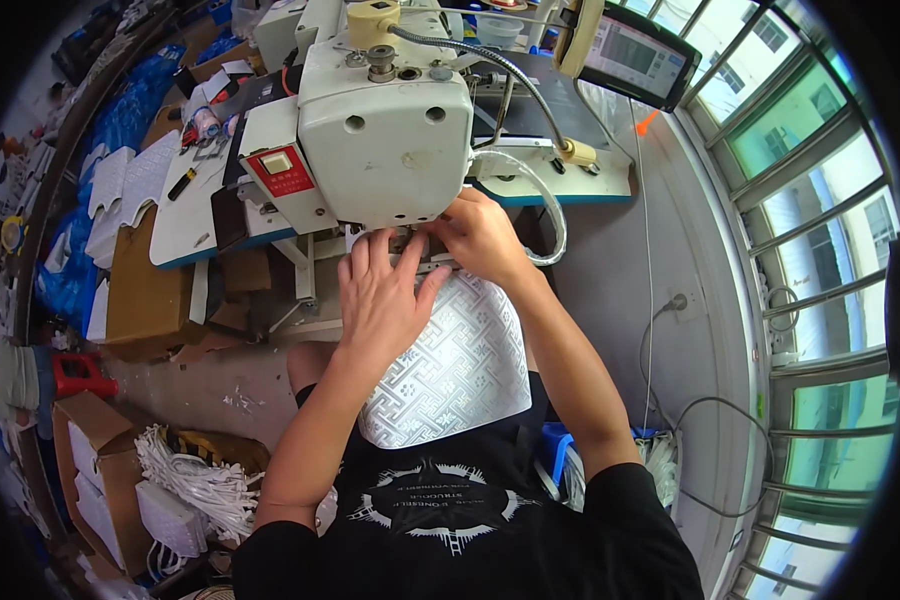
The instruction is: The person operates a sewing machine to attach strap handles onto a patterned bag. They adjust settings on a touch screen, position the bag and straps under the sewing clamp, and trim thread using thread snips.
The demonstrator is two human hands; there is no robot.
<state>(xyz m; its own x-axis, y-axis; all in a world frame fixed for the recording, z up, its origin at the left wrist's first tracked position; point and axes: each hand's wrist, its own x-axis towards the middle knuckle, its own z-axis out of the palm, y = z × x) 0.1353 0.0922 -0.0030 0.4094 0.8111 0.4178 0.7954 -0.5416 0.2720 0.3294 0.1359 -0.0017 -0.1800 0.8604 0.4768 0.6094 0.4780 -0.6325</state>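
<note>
A silver-white patterned panel (455,370) hangs from the sewing machine (385,140) toward my lap, its lower edge rounded. My left hand (385,290) lies over the panel's upper left part, fingers spread and reaching under the machine head. Close beside it, my right hand (478,235) is bent with thumb and fingers drawn together below the head's right corner. Whatever the right fingers grip is too small and too covered to make out. The needle area is mostly hidden behind my fingers.
A control screen (635,55) stands at the upper right. White patterned panels (135,185) are stacked at left above a cardboard box (150,285). Bundled white straps (195,480) and an open carton (95,480) sit at lower left. Windows (820,230) line the right side.
</note>
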